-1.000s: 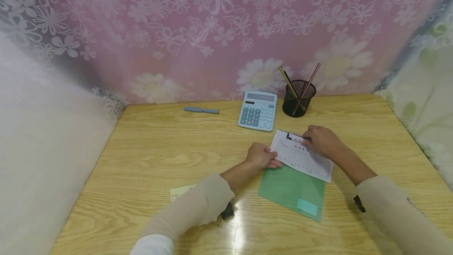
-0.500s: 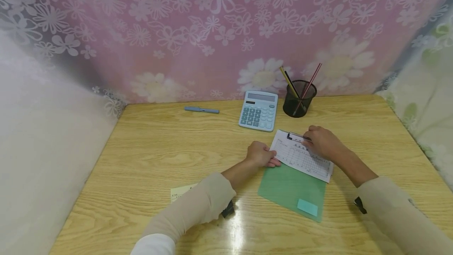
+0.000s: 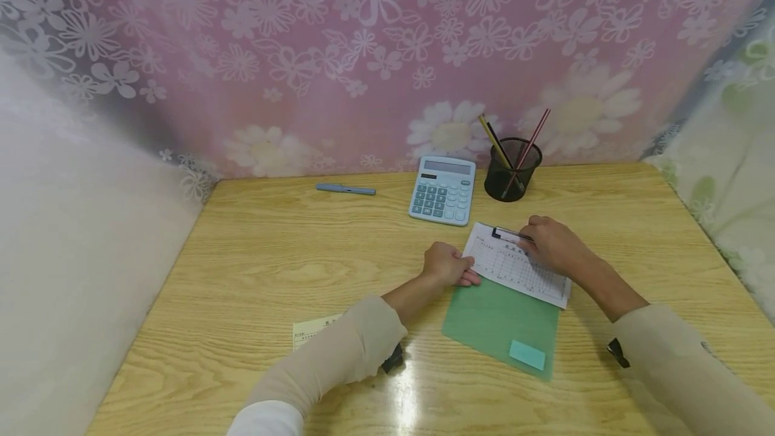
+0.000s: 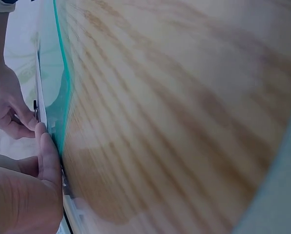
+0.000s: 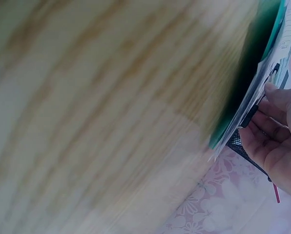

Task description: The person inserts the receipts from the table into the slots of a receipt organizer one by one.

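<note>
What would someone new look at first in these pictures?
Probably the big pink flowery backdrop behind the wooden table. Next, the white printed paper over the green folder, right of centre, with the person's left grip on its left edge and right grip pinching its black clip. Beyond, a pale blue calculator and black mesh cup stand out.

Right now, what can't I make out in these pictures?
- Small print on the printed sheet: head view, too small to read.
- Most of the yellow slip: head view, hidden by the left sleeve.
- Upper part of the green folder: head view, covered by the printed sheet.
- Part of the right hand: right wrist view, cut off by the right edge.
</note>
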Motion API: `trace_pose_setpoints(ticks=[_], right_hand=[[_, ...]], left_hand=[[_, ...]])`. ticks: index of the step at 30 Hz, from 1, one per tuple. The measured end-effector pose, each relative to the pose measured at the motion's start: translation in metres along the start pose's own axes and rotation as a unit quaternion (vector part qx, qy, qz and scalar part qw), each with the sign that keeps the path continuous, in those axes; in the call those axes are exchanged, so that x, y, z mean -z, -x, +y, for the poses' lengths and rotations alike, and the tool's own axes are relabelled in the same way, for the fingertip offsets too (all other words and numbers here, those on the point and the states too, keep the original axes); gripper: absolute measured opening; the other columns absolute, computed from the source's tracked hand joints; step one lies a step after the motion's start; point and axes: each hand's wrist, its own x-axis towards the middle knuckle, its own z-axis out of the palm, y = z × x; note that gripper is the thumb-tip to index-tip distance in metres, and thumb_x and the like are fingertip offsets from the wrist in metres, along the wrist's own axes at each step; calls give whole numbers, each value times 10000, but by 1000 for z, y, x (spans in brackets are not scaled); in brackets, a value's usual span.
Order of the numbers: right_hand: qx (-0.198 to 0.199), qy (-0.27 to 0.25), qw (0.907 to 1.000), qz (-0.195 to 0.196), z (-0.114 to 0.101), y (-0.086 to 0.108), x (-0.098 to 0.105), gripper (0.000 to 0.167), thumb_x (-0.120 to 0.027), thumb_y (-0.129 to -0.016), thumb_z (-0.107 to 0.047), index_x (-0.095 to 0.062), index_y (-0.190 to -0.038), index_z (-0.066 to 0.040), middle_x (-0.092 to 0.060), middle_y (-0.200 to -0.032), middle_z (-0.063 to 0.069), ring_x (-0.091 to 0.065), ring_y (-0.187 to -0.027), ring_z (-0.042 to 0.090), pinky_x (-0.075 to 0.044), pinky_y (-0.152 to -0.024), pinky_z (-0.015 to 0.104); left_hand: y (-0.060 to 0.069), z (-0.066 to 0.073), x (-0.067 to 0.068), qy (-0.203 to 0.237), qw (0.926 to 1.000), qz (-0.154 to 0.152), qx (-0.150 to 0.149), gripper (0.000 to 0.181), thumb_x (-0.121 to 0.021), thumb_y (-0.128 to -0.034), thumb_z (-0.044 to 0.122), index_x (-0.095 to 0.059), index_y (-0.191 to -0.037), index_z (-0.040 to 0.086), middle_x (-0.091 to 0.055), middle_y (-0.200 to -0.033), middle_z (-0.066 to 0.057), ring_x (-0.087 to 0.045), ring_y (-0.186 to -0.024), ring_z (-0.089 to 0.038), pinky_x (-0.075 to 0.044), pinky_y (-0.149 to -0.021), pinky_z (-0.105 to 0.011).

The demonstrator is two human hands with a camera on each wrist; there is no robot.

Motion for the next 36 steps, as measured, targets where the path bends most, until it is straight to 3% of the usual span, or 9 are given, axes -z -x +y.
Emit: trace_pose_setpoints(ticks=[22,36], right_hand=[[66,63,10000,15,-2,0,0,157,-643,-885,-79,-689,-974,42,-589,-803,78,-545,-726,198,-531,-701,422],[51,138,9999,7,-2,1,-3,191,-648,-891,-107,-683,-999,46,-591,-834,91,-556,-772,222,-529,-724,428]], left_hand=[[-11,6,-3,-355,9986,207,323,248,-660,-891,131,-636,-679,4,-665,-540,-96,-677,-504,-184,-522,-414,-206],[-20,8,-6,-781,9963,209,299,334,-672,-889,179,-642,-608,2,-649,-504,-88,-630,-422,-155,-504,-382,-207]])
